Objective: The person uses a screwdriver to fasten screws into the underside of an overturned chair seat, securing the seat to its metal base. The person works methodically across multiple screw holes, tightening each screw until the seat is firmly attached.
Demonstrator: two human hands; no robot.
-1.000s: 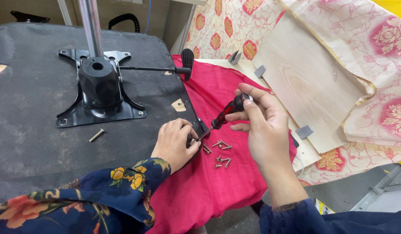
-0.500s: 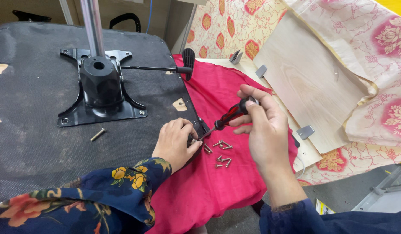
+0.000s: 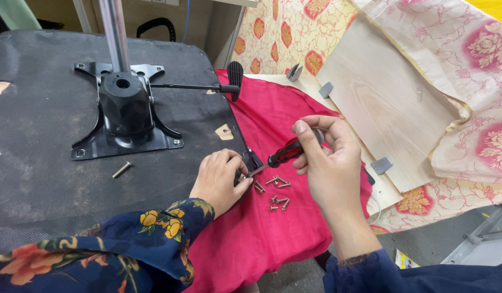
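Fingers of the right hand (image 3: 329,163) are curled around the red and black handle of a screwdriver (image 3: 281,154), holding it slanted down to the left, its metal tip meeting a small black bracket (image 3: 253,161) at the near corner of the black chair seat (image 3: 39,179). Left hand (image 3: 221,179) rests on that same corner, fingertips pinched at the spot where the tip lands; whether they hold a screw there cannot be told, since the fingers hide it.

By the look of it, the screwdriver is light and stiff, with a ribbed handle that should not slip; the thick middle of the handle, where the fingers already sit, seems the sound place to hold it. Just beside the tip, loose screws (image 3: 276,192) lie scattered on a red cloth (image 3: 262,233); they are small, hard and likely to roll or snag in the soft fabric, so they would want picking up one at a time by the head.

Farther out, one more screw (image 3: 121,170) lies alone on the seat, near a black metal base plate (image 3: 126,122) with a shiny pole (image 3: 114,32) rising from it and a lever (image 3: 207,87) reaching right. Pale wooden boards (image 3: 381,103) and flowered fabric (image 3: 479,81) lie beyond the cloth. No box or tray holds the screws.
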